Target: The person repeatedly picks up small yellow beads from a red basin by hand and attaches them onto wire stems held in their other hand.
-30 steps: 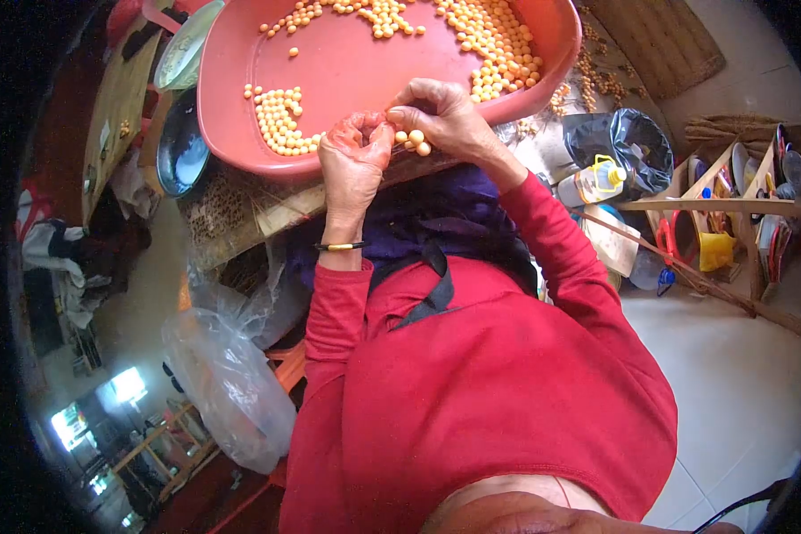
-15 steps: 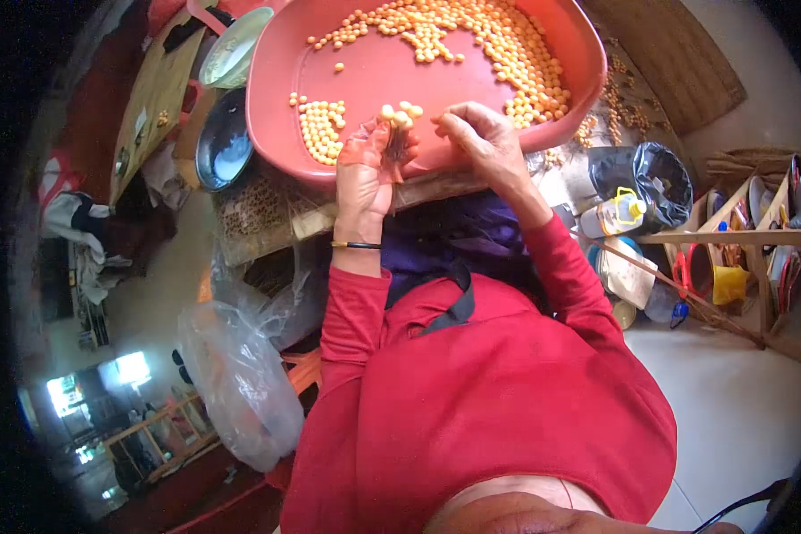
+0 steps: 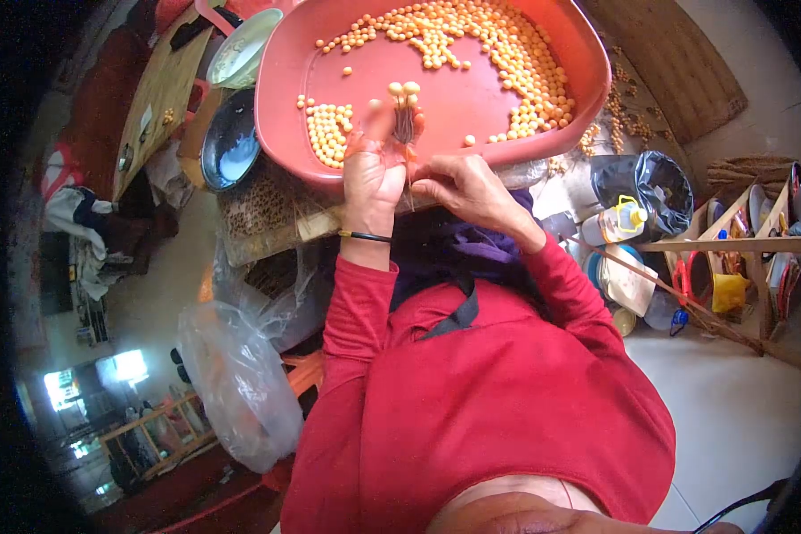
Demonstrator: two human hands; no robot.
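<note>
My left hand is closed around a small bunch of dark, thin stems, over the near edge of a red plastic tub. Several round yellow-orange beads top the stems, which stand nearly upright. Reddish, see-through material shows around the fingers of this hand. Just right of it, my right hand has its thumb and fingers pinched together near the bunch's lower end. What lies in that pinch is too small to make out. Loose yellow-orange beads lie in the tub, with a smaller heap near my left hand.
Left of the tub are a dark basin and a pale green bowl. A black-lined bin and a yellow-capped bottle stand at right, beside a wooden rack. A clear plastic bag hangs at lower left.
My right hand has moved down and left, from beside the beads to the bunch's lower end. The bunch in my left hand has turned more upright, so its stems show.
</note>
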